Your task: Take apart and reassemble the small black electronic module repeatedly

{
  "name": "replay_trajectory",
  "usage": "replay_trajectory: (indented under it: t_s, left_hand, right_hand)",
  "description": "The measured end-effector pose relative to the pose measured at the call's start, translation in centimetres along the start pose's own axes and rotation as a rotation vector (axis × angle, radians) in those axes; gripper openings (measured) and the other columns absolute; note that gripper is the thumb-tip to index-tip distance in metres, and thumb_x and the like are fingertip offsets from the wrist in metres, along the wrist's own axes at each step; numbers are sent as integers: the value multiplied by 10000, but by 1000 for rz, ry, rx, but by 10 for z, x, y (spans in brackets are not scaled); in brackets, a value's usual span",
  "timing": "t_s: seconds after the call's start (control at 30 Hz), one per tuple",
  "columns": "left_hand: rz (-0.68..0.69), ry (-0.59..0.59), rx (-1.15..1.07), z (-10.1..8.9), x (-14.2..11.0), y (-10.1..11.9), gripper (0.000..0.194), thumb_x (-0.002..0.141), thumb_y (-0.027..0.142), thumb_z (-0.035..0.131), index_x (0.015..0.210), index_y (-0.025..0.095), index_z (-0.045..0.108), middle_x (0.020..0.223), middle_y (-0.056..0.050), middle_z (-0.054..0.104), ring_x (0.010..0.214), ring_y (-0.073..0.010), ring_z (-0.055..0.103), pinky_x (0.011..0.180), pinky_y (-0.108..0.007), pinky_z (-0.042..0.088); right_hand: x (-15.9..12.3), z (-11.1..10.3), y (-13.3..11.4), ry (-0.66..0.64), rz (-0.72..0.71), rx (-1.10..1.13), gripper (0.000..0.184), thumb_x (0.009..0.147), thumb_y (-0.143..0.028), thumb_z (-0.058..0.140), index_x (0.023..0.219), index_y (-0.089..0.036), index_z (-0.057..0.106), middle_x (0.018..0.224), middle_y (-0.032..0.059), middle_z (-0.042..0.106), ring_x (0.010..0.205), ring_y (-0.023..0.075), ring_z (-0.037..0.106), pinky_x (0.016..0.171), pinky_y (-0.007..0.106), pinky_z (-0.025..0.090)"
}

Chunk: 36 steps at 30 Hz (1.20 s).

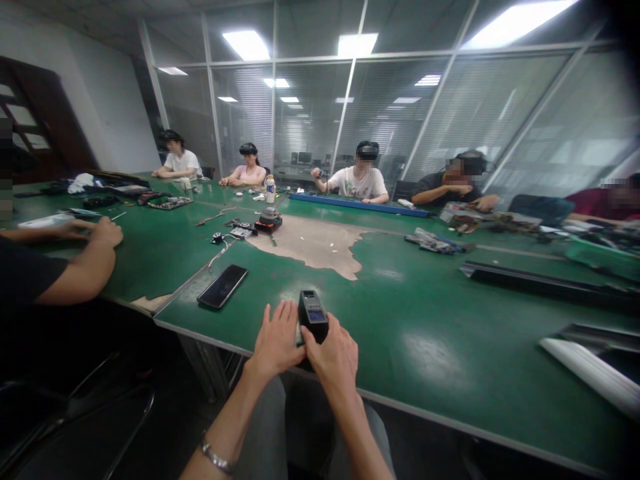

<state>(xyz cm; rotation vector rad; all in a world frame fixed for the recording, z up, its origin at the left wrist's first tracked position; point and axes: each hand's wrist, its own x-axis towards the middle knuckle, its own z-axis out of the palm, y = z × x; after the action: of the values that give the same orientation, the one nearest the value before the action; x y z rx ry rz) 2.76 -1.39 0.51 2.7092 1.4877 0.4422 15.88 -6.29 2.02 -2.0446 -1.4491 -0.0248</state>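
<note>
- The left hand point(277, 339) sits just beside the black handheld device point(313, 315), its grip spread, with the fingers fanned and pointing up the picture.
- The right hand point(331, 360) lies over the lower end of that device, its grip closed around it; the fingers point(315, 338) cover that end.
- The device stands tilted between the 2 hands, above the near edge of the green table point(425, 327), and its small screen point(315, 316) is lit.
- A metal bracelet point(217, 459) circles the left wrist.
- A black smartphone point(223, 287) lies face up on the table, up and to the left of the hands.
- Beyond it, a worn tan patch point(315, 243) bares the tabletop, with a small black-and-orange device point(269, 221) at its edge.
- A long blue bar point(360, 205) and a white bottle point(271, 189) stand farther along the table.
- A long black rail point(540, 283) and a white strip point(595, 373) lie at the right.
- 6 other people sit around the table; the nearest, at the left, rests both hands point(95, 231) on it.
</note>
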Motion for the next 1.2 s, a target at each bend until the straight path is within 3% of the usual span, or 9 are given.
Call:
replay_trajectory:
  t_s: [0.13,0.37,0.57,0.7,0.9,1.2]
  left_hand:
    - [-1,-4,8,1,0,0,755,883,478,412,1522,88,310,1588,-150,300,1470,-316,216,1193,-550,113]
    - [9,24,29,2,0,-1,687,926,477,395,1509,117,346,1579,-136,326,1469,-317,216,1189,-547,139]
    - [9,30,32,2,0,-2,701,944,591,393,1493,156,379,1557,-140,367,1451,-336,256,1175,-576,162]
    - [6,42,27,1,0,-1,767,945,695,302,1485,159,394,1549,-150,377,1447,-342,265,1166,-584,182]
    - [-3,57,26,3,1,1,772,950,712,255,1469,167,425,1546,-140,385,1441,-339,279,1168,-585,176]
    - [-5,50,31,2,0,2,763,965,693,221,1475,162,419,1555,-132,376,1445,-329,276,1174,-565,170]
  right_hand:
    - [2,5,2,48,-8,12,753,809,-543,629,1384,-81,475,1255,194,633,1189,308,573,972,374,387]
    - [9,2,-7,-17,-4,42,382,843,-472,599,1109,-200,636,977,89,719,958,255,657,853,338,416]
    - [19,-7,-12,35,-31,90,382,852,-485,583,1106,-204,631,960,85,718,917,244,661,831,336,419]
    - [30,-18,-11,99,-52,194,430,851,-506,571,1150,-201,617,1010,81,714,932,240,661,823,326,435]
    - [35,-20,15,239,-38,269,468,845,-506,562,1186,-186,592,1053,91,705,957,247,648,851,340,441]
    - [27,2,53,204,55,157,494,861,-514,516,1202,-163,582,1071,124,695,980,267,638,857,357,435]
